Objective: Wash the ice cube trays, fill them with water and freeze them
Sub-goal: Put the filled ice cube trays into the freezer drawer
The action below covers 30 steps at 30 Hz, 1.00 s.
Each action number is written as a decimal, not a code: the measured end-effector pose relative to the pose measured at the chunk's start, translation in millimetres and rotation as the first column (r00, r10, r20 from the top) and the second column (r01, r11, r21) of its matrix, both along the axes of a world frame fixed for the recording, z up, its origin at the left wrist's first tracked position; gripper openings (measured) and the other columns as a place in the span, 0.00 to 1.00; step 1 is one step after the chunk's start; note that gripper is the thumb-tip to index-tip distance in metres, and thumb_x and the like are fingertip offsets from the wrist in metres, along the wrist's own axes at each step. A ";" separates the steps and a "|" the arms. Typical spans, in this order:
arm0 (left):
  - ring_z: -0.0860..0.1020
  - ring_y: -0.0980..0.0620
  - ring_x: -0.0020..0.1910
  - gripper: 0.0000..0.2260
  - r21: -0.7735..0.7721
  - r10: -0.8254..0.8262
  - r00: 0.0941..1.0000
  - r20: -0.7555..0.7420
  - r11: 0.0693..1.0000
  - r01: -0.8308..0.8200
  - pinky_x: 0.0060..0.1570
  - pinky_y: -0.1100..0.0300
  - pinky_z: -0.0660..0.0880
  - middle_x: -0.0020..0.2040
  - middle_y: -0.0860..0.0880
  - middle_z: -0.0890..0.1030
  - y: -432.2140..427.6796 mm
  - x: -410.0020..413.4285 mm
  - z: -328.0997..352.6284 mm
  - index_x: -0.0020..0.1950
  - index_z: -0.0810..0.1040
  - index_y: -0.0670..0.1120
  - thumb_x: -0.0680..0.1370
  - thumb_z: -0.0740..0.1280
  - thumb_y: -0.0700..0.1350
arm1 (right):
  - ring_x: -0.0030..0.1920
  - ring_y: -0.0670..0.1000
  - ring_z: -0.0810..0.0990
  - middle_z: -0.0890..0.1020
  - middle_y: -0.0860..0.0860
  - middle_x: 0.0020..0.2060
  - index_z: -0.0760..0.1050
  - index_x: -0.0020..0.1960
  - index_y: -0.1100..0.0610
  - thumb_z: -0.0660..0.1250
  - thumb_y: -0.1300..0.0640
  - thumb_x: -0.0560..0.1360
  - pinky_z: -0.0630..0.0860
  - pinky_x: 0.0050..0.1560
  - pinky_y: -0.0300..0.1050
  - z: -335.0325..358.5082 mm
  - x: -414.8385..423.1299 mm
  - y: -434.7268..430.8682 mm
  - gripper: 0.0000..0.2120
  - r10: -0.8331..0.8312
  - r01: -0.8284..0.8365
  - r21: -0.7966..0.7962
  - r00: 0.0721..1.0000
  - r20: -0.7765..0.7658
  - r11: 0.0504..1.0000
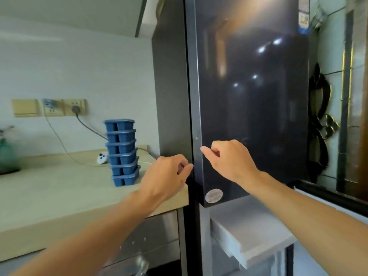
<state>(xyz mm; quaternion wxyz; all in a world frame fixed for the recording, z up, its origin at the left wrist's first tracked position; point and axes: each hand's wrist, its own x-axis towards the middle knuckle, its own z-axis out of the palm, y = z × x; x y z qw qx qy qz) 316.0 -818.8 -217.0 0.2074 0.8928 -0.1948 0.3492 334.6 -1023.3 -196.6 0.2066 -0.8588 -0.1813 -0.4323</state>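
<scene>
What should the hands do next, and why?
Probably pull the dark fridge door open by its left edge. Both the left hand and right hand are curled at that edge, holding no tray, and the blue ice cube trays stand stacked on the counter.

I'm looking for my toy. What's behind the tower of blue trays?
A small white panda-faced thing peeks out behind the stack of blue trays, and a grey cable from the wall socket runs behind it. The stack hides the rest.
</scene>
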 end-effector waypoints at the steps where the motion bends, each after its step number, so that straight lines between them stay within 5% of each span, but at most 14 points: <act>1: 0.80 0.54 0.40 0.10 -0.024 0.045 0.999 0.031 0.999 -0.044 0.43 0.53 0.79 0.40 0.57 0.83 16.8 -2.5 9.3 0.48 0.81 0.54 0.81 0.63 0.57 | 0.25 0.52 0.63 0.66 0.48 0.21 0.62 0.29 0.54 0.64 0.41 0.80 0.64 0.28 0.46 11.9 2.4 17.3 0.26 0.065 -0.065 0.013 0.998 0.005 0.998; 9: 0.78 0.58 0.34 0.09 -0.188 0.425 0.904 0.054 0.893 -0.409 0.33 0.58 0.74 0.32 0.59 0.79 142.8 -7.8 50.3 0.48 0.75 0.54 0.80 0.65 0.59 | 0.41 0.52 0.77 0.78 0.46 0.40 0.70 0.44 0.52 0.64 0.39 0.78 0.71 0.38 0.49 71.5 33.2 152.9 0.17 0.313 -0.313 0.006 0.949 -0.048 0.950; 16: 0.78 0.51 0.47 0.25 -0.167 0.541 0.838 -0.069 0.822 -0.545 0.44 0.56 0.73 0.49 0.55 0.81 191.3 -5.2 52.9 0.67 0.70 0.52 0.78 0.65 0.66 | 0.54 0.57 0.78 0.78 0.52 0.59 0.72 0.63 0.53 0.62 0.28 0.74 0.74 0.48 0.52 113.3 65.5 230.6 0.32 0.246 -0.265 -0.110 0.955 -0.164 0.958; 22: 0.78 0.52 0.54 0.31 -0.164 0.532 0.845 -0.056 0.830 -0.534 0.48 0.57 0.73 0.61 0.52 0.80 196.7 5.1 53.6 0.70 0.68 0.52 0.75 0.64 0.70 | 0.35 0.52 0.71 0.74 0.49 0.38 0.66 0.35 0.54 0.68 0.38 0.73 0.59 0.30 0.46 106.4 72.4 248.7 0.22 0.275 -0.282 -0.041 0.954 -0.120 0.959; 26: 0.80 0.52 0.53 0.35 -0.157 0.493 0.869 -0.031 0.857 -0.491 0.51 0.54 0.78 0.68 0.50 0.76 185.2 21.3 57.3 0.73 0.66 0.52 0.73 0.64 0.72 | 0.30 0.50 0.66 0.70 0.49 0.30 0.67 0.32 0.57 0.67 0.48 0.72 0.62 0.30 0.45 99.5 73.8 228.0 0.17 0.382 -0.371 0.104 0.916 -0.118 0.923; 30: 0.79 0.48 0.60 0.39 -0.150 0.464 0.886 -0.014 0.875 -0.461 0.51 0.54 0.73 0.72 0.49 0.71 164.2 42.0 63.2 0.75 0.64 0.52 0.72 0.64 0.74 | 0.37 0.50 0.72 0.74 0.49 0.35 0.71 0.32 0.55 0.65 0.46 0.70 0.64 0.34 0.45 95.1 72.7 198.0 0.15 0.425 -0.408 0.181 0.903 -0.067 0.895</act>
